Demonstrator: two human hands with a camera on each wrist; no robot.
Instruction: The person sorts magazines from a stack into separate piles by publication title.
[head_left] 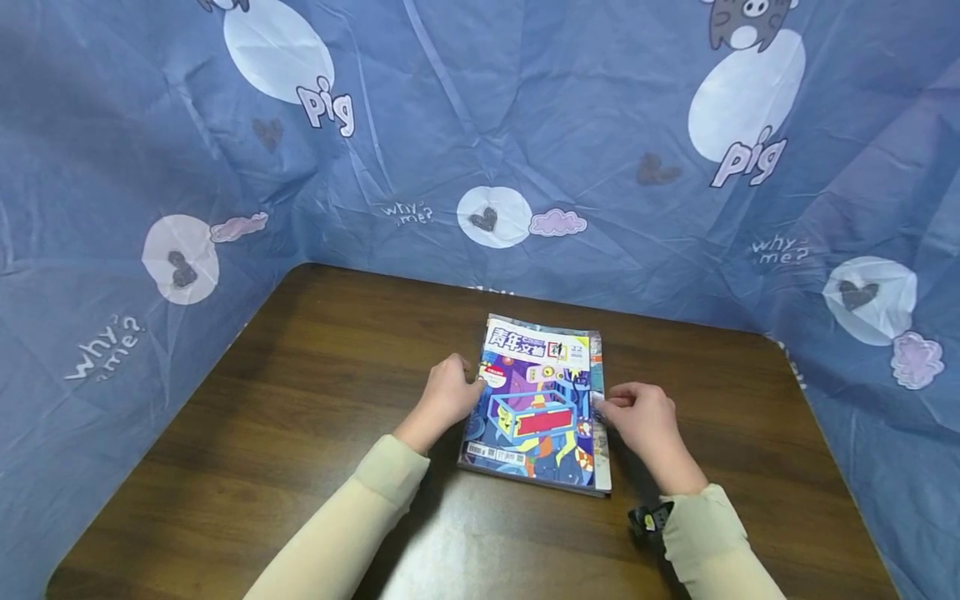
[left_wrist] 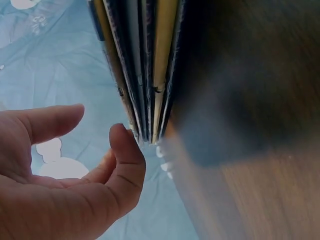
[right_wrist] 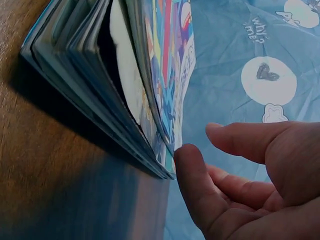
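Observation:
A stack of magazines (head_left: 534,400) lies on the wooden table, its top one showing a colourful cover with a white title band. At the stack's left edge is my left hand (head_left: 447,393). In the left wrist view its thumb stands apart from bent fingers (left_wrist: 127,165), whose tips come right up to the spines (left_wrist: 145,75). My right hand (head_left: 643,417) is at the opposite edge. In the right wrist view a fingertip meets the page edges (right_wrist: 107,95) near the top magazine, with the thumb (right_wrist: 240,140) held away. The lower magazines stick out to the right.
The dark wooden table (head_left: 300,400) extends around the stack on all sides. Behind and beside it hangs a blue printed cloth (head_left: 420,125) with pigs, hearts and clouds. A black wrist device (head_left: 649,523) sits at the right sleeve (head_left: 708,533).

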